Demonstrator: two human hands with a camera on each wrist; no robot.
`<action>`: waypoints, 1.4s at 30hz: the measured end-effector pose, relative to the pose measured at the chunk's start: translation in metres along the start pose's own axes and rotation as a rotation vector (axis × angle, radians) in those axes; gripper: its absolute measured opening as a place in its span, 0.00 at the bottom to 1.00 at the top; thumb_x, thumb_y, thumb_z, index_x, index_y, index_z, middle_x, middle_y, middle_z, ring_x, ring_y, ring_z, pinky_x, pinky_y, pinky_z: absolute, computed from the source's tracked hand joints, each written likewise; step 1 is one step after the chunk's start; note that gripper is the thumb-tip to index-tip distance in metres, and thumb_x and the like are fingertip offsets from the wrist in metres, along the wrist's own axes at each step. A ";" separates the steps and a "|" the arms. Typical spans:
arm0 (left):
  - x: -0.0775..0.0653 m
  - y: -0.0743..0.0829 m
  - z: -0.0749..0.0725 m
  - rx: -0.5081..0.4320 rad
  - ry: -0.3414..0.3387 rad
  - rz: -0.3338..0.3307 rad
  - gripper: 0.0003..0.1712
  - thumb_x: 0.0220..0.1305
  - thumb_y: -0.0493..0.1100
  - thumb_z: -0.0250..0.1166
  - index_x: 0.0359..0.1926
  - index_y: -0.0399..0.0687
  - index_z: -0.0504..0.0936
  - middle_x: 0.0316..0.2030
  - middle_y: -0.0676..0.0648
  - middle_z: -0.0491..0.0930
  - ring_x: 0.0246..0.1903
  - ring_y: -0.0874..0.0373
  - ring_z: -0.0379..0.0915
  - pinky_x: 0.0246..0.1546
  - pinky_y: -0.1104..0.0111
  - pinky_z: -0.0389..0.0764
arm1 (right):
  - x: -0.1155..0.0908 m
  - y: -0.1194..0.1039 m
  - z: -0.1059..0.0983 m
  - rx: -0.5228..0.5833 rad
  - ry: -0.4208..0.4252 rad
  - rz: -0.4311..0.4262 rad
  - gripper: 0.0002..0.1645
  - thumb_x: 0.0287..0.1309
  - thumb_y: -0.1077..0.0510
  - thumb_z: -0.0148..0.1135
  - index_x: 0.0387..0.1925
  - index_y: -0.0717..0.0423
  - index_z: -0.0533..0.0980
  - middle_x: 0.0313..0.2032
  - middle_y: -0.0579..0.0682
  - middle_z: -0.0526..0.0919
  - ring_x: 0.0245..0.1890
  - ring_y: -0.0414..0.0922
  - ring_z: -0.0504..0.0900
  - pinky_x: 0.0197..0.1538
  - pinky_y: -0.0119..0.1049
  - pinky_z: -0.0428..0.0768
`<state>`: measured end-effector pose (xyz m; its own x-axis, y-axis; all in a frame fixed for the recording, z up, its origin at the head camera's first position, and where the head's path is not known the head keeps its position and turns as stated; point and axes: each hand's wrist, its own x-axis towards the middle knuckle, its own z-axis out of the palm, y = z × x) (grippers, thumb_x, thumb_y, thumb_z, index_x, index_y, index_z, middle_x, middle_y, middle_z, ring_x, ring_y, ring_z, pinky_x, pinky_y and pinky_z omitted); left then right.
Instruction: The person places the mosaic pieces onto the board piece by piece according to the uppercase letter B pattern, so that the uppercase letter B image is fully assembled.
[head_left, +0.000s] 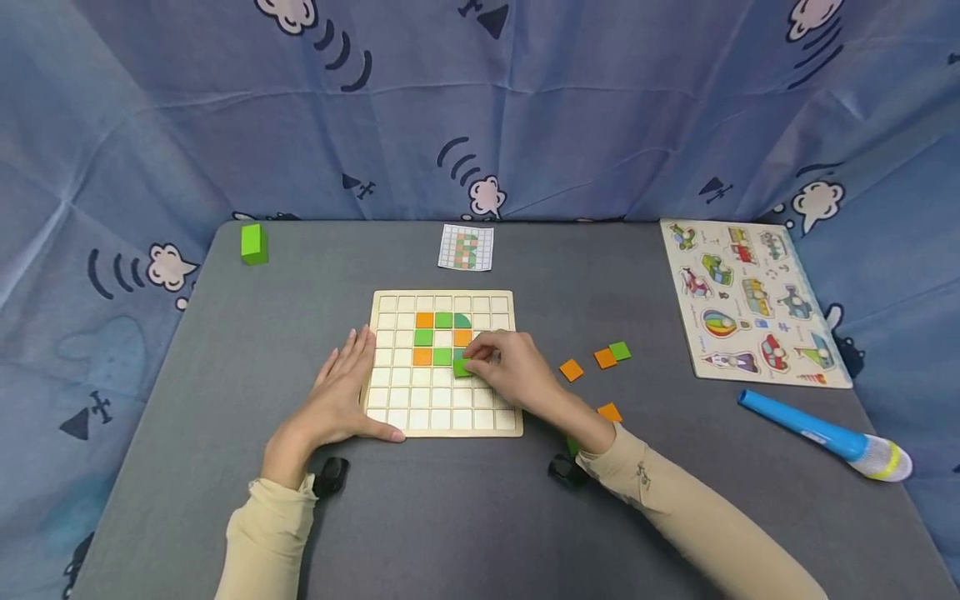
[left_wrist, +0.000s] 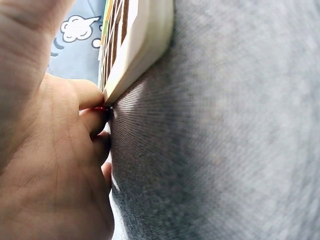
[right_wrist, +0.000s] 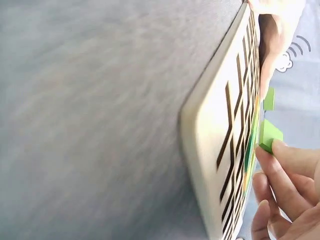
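Note:
A pale wooden grid board (head_left: 443, 421) lies on the table, with several orange, green and teal pieces set in its cells. My left hand (head_left: 339, 398) rests against the board's left side, fingers extended along that edge and thumb at the front edge near the corner. In the left wrist view, the fingertips touch the board's edge (left_wrist: 142, 55). My right hand (head_left: 517, 371) pinches a green square tile (head_left: 461, 367) between thumb and fingers, just in front of the teal piece in the pattern. That tile (right_wrist: 270, 136) is tilted in the right wrist view.
Loose orange tiles (head_left: 571, 370) and a green tile (head_left: 620, 351) lie right of the board. Behind it is a printed pattern card (head_left: 466, 247). A green block (head_left: 253, 244) stands back left. A picture puzzle board (head_left: 753, 304) and blue toy microphone (head_left: 825, 435) lie at right.

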<state>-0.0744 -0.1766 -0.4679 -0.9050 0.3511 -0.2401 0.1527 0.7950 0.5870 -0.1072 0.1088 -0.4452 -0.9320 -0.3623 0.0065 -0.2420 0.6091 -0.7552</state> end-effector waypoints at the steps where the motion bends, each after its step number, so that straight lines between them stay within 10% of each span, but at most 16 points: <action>1: 0.000 0.000 0.000 0.001 -0.002 -0.001 0.89 0.31 0.70 0.82 0.79 0.40 0.33 0.80 0.43 0.30 0.79 0.47 0.23 0.76 0.48 0.33 | 0.002 -0.002 0.003 0.003 -0.003 0.010 0.03 0.57 0.59 0.73 0.34 0.50 0.86 0.28 0.41 0.86 0.30 0.36 0.81 0.37 0.34 0.80; 18: 0.000 -0.001 0.000 0.009 -0.003 -0.008 0.88 0.31 0.71 0.81 0.79 0.41 0.33 0.80 0.43 0.30 0.79 0.48 0.23 0.76 0.47 0.33 | 0.025 -0.026 0.041 -0.089 -0.053 0.010 0.03 0.56 0.55 0.74 0.28 0.45 0.86 0.26 0.37 0.83 0.34 0.38 0.78 0.38 0.32 0.76; 42: 0.000 -0.003 0.002 -0.004 -0.005 -0.002 0.88 0.32 0.72 0.80 0.80 0.45 0.32 0.80 0.46 0.29 0.79 0.49 0.22 0.76 0.47 0.33 | 0.002 -0.006 0.021 -0.111 -0.052 -0.081 0.06 0.54 0.60 0.73 0.35 0.50 0.84 0.38 0.47 0.79 0.42 0.44 0.72 0.45 0.38 0.75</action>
<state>-0.0738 -0.1786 -0.4710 -0.9035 0.3515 -0.2450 0.1489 0.7937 0.5897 -0.1015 0.0892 -0.4545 -0.8937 -0.4478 0.0276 -0.3467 0.6501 -0.6762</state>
